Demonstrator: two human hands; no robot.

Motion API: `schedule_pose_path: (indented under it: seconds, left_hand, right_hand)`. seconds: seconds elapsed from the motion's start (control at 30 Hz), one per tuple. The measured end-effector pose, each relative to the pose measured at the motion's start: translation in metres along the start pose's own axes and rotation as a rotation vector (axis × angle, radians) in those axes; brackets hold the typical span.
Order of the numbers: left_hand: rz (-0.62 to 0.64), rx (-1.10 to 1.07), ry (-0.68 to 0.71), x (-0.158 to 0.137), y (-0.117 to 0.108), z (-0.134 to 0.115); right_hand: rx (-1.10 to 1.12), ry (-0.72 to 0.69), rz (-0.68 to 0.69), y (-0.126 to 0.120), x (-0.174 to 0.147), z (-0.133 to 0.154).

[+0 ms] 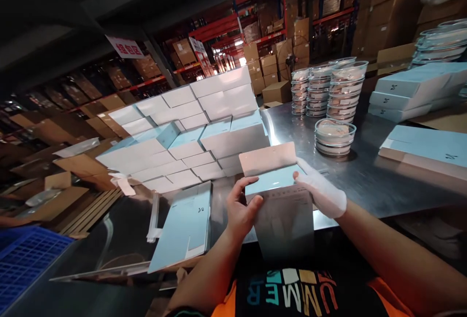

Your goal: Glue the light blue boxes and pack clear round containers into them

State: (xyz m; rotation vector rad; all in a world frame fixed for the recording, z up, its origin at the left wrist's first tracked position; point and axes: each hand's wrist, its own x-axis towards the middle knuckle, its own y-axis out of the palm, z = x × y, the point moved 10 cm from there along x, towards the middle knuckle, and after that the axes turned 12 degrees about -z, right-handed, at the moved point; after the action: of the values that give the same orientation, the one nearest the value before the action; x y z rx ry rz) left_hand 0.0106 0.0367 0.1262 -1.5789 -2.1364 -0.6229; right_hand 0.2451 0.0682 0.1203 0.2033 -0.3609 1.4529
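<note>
Between my hands is a light blue and white cardboard box, held near my body with one flap standing up at its far side. My left hand is bare and grips the box's left side, thumb and fingers at the upper edge. A white glove covers much of my right hand, which holds the box's right side with a bare fingertip on the blue top. The inside of the box is hidden from view. Just left of my left hand lies a flat blue box blank on the metal table.
White and blue boxes form a stacked wall at the table's back left. Stacks of round clear containers stand on the metal table, with a shorter stack nearer. Flat blue boxes lie right; a blue crate sits lower left.
</note>
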Motion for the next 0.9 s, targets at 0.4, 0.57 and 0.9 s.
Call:
schedule_pose_path:
  seconds: [0.4, 0.57, 0.9]
  left_hand:
    - [0.179, -0.182, 0.421, -0.003, 0.005, -0.021]
    - [0.361, -0.075, 0.588, -0.007, 0.016, -0.038]
    - [0.59, 0.384, 0.419, 0.014, 0.029, -0.044]
  right_hand:
    - [0.013, -0.473, 0.173, 0.002, -0.025, 0.02]
    - [0.048, -0.618, 0.229, 0.01, -0.042, 0.038]
    - [-0.107, -0.764, 0.261, 0.037, -0.047, 0.046]
